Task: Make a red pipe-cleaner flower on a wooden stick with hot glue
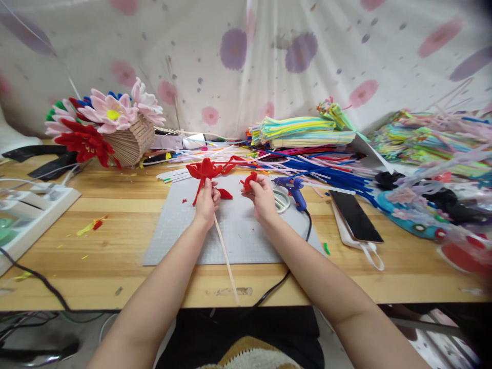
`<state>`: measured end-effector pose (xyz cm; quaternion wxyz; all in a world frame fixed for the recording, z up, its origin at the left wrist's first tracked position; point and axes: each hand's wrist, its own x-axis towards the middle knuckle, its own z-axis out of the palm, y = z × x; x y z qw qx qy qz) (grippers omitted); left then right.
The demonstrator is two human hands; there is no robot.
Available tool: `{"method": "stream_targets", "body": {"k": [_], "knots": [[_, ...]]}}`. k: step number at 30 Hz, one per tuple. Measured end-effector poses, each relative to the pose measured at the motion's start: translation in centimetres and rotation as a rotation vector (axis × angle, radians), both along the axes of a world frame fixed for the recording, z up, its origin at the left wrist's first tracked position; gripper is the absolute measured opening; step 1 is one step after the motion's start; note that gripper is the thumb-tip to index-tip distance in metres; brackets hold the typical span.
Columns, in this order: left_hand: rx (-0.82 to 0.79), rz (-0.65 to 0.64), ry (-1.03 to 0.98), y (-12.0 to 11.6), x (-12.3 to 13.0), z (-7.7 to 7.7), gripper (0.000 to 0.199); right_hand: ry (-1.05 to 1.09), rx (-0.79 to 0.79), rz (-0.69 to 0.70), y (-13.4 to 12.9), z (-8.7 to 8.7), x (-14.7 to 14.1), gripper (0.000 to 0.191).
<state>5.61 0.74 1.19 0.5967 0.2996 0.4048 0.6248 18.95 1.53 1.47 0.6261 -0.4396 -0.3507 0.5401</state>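
Note:
My left hand (208, 201) is closed around the base of a red pipe-cleaner flower (203, 171), whose pale stem (226, 250) slants down toward the table's front edge. Pinched in the fingers of my right hand (264, 197) is a small red petal (250, 182), held apart from the flower. Both hands are above a grey cutting mat (169, 230). Just right of my right hand lies a blue glue gun (291, 189), beside a coil of pale wire (282, 201). Another red petal (225, 194) shows next to my left hand.
Bundles of coloured pipe cleaners (300, 130) fill the back and right. At the left stand a basket of fuzzy flowers (128, 141) and a white power strip (63, 200). A phone (357, 215) lies right of the mat. The glue gun's black cord (274, 290) runs off the front edge.

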Motion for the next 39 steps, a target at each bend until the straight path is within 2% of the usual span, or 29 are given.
{"method": "stream_targets", "body": {"k": [5, 9, 14, 17, 19, 22, 25, 28, 31, 35, 39], "knots": [[0.011, 0.068, 0.033, -0.1, 0.0, 0.3, 0.032, -0.143, 0.067, -0.03, -0.3, -1.4, 1.2, 0.019], [-0.001, -0.071, -0.047, -0.1, -0.3, 0.9, 0.029, -0.245, 0.172, -0.019, -0.6, -2.2, 1.0, 0.019], [-0.14, -0.202, -0.217, 0.3, -1.7, 1.7, 0.011, -0.246, 0.217, -0.06, -0.5, -2.6, 1.3, 0.018], [-0.182, -0.24, -0.31, 0.6, -2.7, 2.1, 0.024, -0.241, 0.19, -0.091, -0.3, -2.8, 1.6, 0.017], [-0.191, -0.179, -0.296, 0.8, -3.1, 2.1, 0.034, -0.242, 0.165, -0.098, -0.2, -2.9, 1.7, 0.015], [-0.187, -0.088, -0.225, 0.8, -2.9, 1.9, 0.032, -0.238, 0.136, -0.095, -0.2, -3.1, 1.5, 0.014], [-0.174, -0.118, -0.215, 0.7, -2.5, 1.6, 0.029, -0.225, 0.151, -0.066, -0.4, -3.1, 1.4, 0.016], [-0.15, -0.156, -0.246, 0.6, -2.2, 1.4, 0.024, -0.186, 0.188, 0.044, -0.6, -2.9, 1.5, 0.019], [-0.125, -0.122, -0.227, 0.7, -2.0, 1.3, 0.018, -0.154, 0.224, 0.182, -0.9, -2.6, 1.6, 0.019], [-0.091, 0.035, -0.056, 0.8, -1.7, 0.9, 0.009, -0.172, 0.228, 0.34, -1.2, -2.5, 1.5, 0.021], [0.052, 0.207, 0.184, 0.8, -1.9, 0.6, 0.015, -0.18, 0.198, 0.433, -1.5, -2.5, 1.2, 0.024]]}}
